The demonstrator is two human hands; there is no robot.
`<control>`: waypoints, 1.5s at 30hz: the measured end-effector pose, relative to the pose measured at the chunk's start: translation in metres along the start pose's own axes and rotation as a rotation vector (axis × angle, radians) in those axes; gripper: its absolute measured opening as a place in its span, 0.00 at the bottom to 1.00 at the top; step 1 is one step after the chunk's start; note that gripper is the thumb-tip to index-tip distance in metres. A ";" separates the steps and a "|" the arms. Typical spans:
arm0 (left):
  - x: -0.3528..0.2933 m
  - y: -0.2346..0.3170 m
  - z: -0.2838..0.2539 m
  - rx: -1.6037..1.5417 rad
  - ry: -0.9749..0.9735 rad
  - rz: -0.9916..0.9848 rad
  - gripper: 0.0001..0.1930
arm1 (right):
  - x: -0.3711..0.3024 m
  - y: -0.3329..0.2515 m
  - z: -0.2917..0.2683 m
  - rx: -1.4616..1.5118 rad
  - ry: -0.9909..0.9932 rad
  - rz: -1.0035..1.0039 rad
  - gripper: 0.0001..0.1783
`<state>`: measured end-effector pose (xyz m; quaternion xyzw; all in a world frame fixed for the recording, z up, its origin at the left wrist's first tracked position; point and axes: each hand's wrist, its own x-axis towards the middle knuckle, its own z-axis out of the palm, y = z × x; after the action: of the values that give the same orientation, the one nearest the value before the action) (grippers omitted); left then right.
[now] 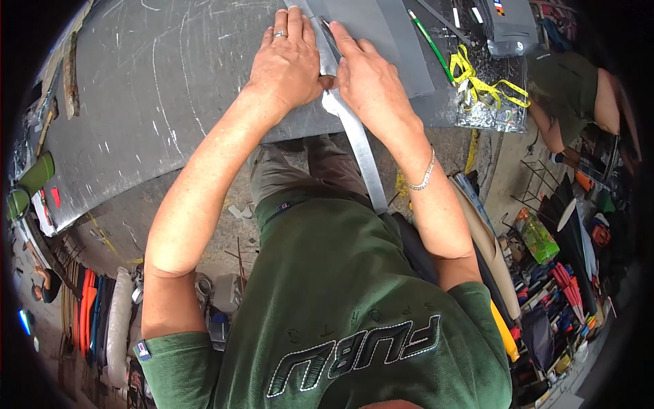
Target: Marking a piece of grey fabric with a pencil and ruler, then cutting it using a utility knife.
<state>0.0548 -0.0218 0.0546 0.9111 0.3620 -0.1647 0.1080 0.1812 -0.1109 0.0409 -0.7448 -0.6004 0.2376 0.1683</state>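
My left hand (285, 65) lies flat on grey sheet material at the table's front edge, fingers stretched forward, a ring on one of them. Its thumb points toward my right hand (371, 75), which is closed beside it with the index finger pointing ahead. Under that finger is a narrow metal tool with a dark tip (326, 31); its handle is hidden in my palm, so its exact kind cannot be told. A silver-grey strip (357, 146) runs from between my hands over the edge and hangs down. The grey sheet (407, 54) extends to the right beneath my right hand.
The dark table (143, 82) carries white scratch marks. On its right lie a green pencil (431, 44), a yellow measuring tape (477, 85) and a clear plastic packet (494, 121). Another person (569, 95) is at the right. Material rolls (121, 320) stand at lower left.
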 end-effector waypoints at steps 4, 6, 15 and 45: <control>0.000 0.000 -0.005 -0.046 -0.018 0.019 0.52 | -0.006 -0.002 -0.002 0.006 -0.013 0.016 0.33; 0.001 0.001 -0.005 -0.003 -0.027 0.018 0.53 | -0.011 -0.002 -0.002 0.020 -0.018 0.027 0.33; 0.007 -0.009 0.045 -0.102 0.374 0.086 0.58 | -0.057 0.001 -0.009 0.060 -0.080 0.109 0.33; 0.003 0.002 0.005 0.010 -0.023 -0.015 0.56 | -0.115 0.008 -0.047 0.241 -0.123 0.174 0.35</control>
<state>0.0573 -0.0234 0.0492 0.9068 0.3670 -0.1778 0.1065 0.1947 -0.2236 0.0928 -0.7526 -0.5098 0.3666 0.1980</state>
